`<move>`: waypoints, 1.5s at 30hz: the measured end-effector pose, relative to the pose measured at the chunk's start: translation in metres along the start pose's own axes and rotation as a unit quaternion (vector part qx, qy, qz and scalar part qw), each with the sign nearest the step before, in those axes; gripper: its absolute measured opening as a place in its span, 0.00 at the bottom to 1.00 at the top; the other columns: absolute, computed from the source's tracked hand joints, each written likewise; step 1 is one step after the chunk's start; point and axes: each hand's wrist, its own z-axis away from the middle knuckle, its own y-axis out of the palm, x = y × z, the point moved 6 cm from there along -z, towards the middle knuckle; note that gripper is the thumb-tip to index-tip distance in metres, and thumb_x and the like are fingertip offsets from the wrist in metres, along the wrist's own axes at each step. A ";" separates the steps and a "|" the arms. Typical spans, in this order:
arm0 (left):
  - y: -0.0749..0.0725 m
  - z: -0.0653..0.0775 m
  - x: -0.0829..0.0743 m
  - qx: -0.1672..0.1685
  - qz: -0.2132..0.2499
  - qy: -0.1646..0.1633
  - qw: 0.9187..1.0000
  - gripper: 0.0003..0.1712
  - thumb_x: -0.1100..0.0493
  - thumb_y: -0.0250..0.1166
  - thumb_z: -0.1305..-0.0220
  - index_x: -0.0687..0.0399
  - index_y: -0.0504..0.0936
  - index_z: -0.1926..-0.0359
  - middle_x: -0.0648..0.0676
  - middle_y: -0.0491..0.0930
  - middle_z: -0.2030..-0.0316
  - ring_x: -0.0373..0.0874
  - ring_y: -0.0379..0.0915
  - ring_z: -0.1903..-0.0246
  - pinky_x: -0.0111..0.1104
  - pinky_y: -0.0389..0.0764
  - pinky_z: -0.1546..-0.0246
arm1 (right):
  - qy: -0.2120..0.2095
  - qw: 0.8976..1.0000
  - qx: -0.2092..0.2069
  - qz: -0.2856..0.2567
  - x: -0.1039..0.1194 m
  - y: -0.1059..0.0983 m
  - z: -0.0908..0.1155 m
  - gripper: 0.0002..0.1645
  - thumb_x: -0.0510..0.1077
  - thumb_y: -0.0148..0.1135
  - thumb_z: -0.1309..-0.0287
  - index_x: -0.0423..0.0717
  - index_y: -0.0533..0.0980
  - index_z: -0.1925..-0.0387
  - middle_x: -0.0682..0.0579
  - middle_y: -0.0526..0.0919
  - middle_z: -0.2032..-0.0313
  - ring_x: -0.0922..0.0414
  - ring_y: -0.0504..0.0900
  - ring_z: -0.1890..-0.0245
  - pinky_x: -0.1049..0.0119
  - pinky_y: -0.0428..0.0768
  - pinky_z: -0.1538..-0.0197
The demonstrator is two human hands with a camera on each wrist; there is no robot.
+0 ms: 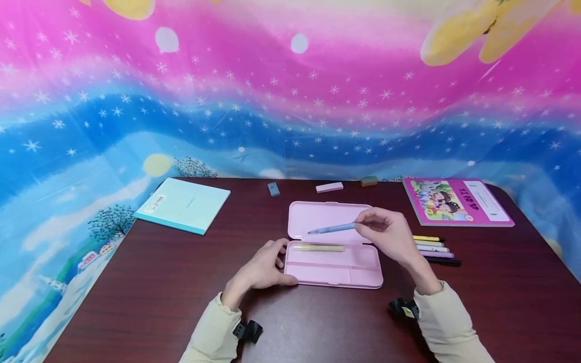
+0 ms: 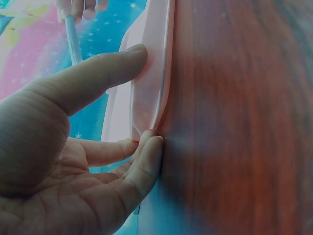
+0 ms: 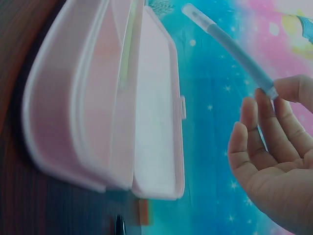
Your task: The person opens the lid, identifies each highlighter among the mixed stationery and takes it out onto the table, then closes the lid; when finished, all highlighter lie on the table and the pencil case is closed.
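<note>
A pink pencil case (image 1: 317, 276) lies with its lid (image 1: 329, 212) raised back on the dark table. One yellow pen (image 1: 320, 248) rests in its rear compartment. My left hand (image 1: 260, 267) grips the case's left end, thumb at the front edge and fingers around the side; the left wrist view shows the thumb (image 2: 112, 68) against the pink wall. Above the lid, my right hand (image 1: 388, 234) pinches a light blue pen (image 1: 333, 228) by one end between thumb and fingers. In the right wrist view that pen (image 3: 239, 54) tilts, its clear-capped end pointing away from the hand.
Several pens (image 1: 433, 248) lie right of the case. A pink-covered book (image 1: 487, 201) sits at the back right, a pale green notebook (image 1: 186, 204) at the back left. Along the rear edge are a blue eraser (image 1: 273, 189), a pink block (image 1: 329, 187) and a green-and-orange block (image 1: 369, 181).
</note>
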 end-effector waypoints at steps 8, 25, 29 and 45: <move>0.001 0.000 0.002 0.001 0.004 -0.009 1.000 0.41 0.55 0.79 0.57 0.59 0.69 0.43 0.54 0.69 0.56 0.41 0.69 0.65 0.33 0.71 0.63 | 0.027 0.999 -0.017 -0.017 -0.009 -0.036 0.014 0.07 0.34 0.66 0.43 0.33 0.78 0.63 0.50 0.85 0.69 0.63 0.81 0.73 0.72 0.78 0.69; 0.000 -0.001 0.001 0.001 0.005 -0.013 1.000 0.41 0.56 0.79 0.57 0.60 0.69 0.43 0.55 0.69 0.56 0.42 0.70 0.65 0.34 0.72 0.62 | 0.097 0.995 -0.021 0.031 -0.053 -0.117 0.069 0.04 0.35 0.59 0.37 0.40 0.79 0.61 0.61 0.84 0.68 0.63 0.82 0.69 0.74 0.78 0.64; 0.000 -0.001 0.001 0.000 0.003 -0.014 1.000 0.41 0.55 0.79 0.57 0.59 0.69 0.43 0.55 0.69 0.56 0.41 0.70 0.65 0.34 0.72 0.62 | 0.096 0.995 -0.016 -0.003 -0.063 -0.132 0.083 0.05 0.33 0.57 0.36 0.41 0.78 0.61 0.56 0.85 0.70 0.62 0.83 0.69 0.71 0.79 0.65; 0.000 -0.001 0.002 0.003 0.005 -0.018 1.000 0.41 0.55 0.79 0.57 0.59 0.68 0.43 0.55 0.69 0.56 0.42 0.70 0.64 0.34 0.72 0.62 | 0.144 0.960 0.037 0.237 -0.078 -0.157 0.099 0.10 0.42 0.67 0.42 0.39 0.78 0.62 0.55 0.84 0.70 0.68 0.81 0.71 0.74 0.76 0.69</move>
